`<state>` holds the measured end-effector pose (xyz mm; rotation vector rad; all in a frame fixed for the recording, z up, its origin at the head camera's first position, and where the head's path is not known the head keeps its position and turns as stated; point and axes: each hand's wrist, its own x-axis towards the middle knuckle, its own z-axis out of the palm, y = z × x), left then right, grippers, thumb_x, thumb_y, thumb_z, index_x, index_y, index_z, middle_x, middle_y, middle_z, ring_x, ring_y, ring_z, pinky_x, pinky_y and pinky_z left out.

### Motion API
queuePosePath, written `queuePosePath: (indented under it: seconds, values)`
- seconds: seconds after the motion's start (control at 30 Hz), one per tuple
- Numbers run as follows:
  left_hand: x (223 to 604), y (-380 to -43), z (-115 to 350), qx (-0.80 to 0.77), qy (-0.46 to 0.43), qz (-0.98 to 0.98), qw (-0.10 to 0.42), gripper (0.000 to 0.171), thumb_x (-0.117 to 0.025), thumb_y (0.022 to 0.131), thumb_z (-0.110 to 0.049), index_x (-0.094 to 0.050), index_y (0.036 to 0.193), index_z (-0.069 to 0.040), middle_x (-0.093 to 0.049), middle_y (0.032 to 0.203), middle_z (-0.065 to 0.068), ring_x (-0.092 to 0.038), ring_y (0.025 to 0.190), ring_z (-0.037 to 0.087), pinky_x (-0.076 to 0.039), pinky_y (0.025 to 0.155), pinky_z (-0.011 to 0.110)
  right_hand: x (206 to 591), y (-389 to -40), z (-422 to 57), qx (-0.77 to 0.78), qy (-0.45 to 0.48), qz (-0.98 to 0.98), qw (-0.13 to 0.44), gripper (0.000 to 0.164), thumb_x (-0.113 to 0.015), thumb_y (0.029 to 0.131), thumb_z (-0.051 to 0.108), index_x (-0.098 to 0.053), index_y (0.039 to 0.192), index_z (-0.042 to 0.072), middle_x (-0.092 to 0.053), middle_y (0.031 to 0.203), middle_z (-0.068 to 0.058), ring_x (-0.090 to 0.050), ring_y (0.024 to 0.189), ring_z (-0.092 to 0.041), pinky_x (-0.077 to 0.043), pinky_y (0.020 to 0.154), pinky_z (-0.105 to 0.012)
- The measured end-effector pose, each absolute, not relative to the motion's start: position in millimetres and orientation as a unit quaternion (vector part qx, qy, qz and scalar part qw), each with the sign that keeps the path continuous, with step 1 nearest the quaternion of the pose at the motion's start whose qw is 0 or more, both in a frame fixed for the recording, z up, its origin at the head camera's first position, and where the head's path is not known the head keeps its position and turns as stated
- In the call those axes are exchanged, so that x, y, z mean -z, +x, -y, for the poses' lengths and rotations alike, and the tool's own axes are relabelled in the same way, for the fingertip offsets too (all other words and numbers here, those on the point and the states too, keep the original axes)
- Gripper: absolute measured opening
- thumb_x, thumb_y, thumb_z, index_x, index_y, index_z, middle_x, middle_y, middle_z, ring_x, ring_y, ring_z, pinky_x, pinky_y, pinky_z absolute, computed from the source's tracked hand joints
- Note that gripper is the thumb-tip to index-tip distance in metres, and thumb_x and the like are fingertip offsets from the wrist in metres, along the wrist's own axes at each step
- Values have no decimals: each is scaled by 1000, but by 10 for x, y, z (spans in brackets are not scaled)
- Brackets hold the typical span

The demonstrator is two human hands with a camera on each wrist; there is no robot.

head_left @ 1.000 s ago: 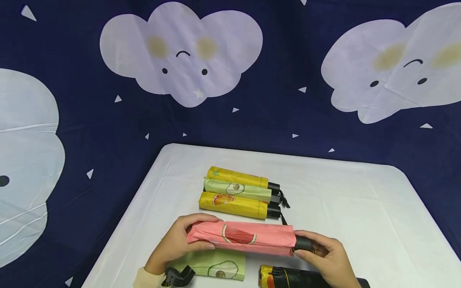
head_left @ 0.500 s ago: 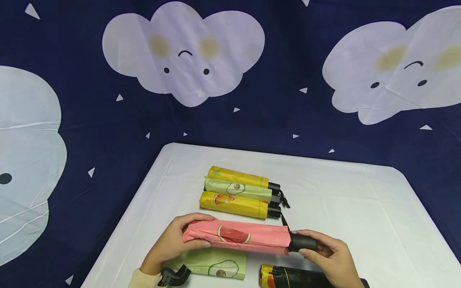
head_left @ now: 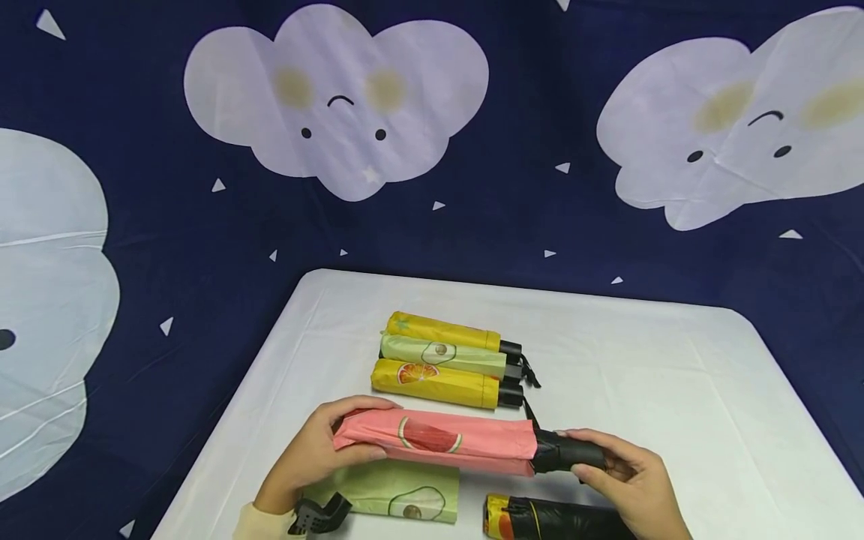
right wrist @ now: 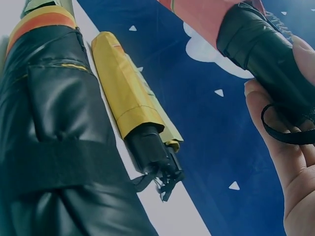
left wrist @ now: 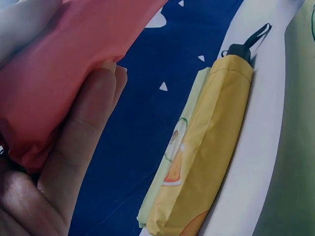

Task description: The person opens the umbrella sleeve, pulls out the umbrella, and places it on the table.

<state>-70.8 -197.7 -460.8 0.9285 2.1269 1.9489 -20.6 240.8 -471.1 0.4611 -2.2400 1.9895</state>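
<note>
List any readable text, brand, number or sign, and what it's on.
None: no letters or digits readable in any view.
Pictures only:
watermelon print on the pink sleeve;
orange-slice print on the front yellow sleeve;
avocado print on the nearer green sleeve;
cloud faces on the blue backdrop.

Five umbrellas (head_left: 442, 328) (head_left: 469, 358) (head_left: 452, 388) (head_left: 472, 442) (head_left: 563, 519), one flat green sleeve (head_left: 381, 491), two hands (head_left: 312, 450) (head_left: 637, 476).

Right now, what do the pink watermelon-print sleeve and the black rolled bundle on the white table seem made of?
The pink watermelon-print sleeve looks like thin, matte synthetic fabric: it creases softly and bunches at the left hand. The black rolled bundle looks glossier, probably coated fabric, perhaps vinyl: its puckered folds catch highlights.
</note>
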Motion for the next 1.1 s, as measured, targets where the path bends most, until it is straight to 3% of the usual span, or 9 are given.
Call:
queuePosePath:
  seconds: [0.1,0.47,0.83,1.1]
  values:
    - [4593,-700,2011,-635,304,-708,53,57,-80,83,7,-62,136,-4,-67,130,13,-67,111,22,-56,91,31,4705,-201,-2439,-666,166,725,54,41,-67,86,-22,-63,126,-14,-73,121,-9,-74,93,-21,-60,65,-31]
    - [4587,-669,2179,-639,282,-714,48,56,-78,84,9,-61,136,-2,-67,128,15,-67,110,20,-57,88,31,4673,-180,-2545,-647,156,745,39,38,-68,87,-20,-61,124,-17,-73,122,1,-73,96,-17,-60,65,-32]
    - [4587,-661,2271,-661,308,-683,40,54,-74,83,17,-58,134,6,-65,128,19,-66,111,21,-58,87,32,4672,-141,-2631,-665,157,729,39,38,-65,87,-22,-58,124,-21,-72,124,-4,-72,105,-19,-61,68,-31]
    - [4598,-662,2293,-675,289,-677,56,50,-76,82,16,-61,129,6,-67,125,12,-66,107,18,-58,84,31,4658,-127,-2656,-674,157,721,32,40,-65,86,-23,-56,125,-23,-72,125,-4,-71,108,-19,-61,71,-31]
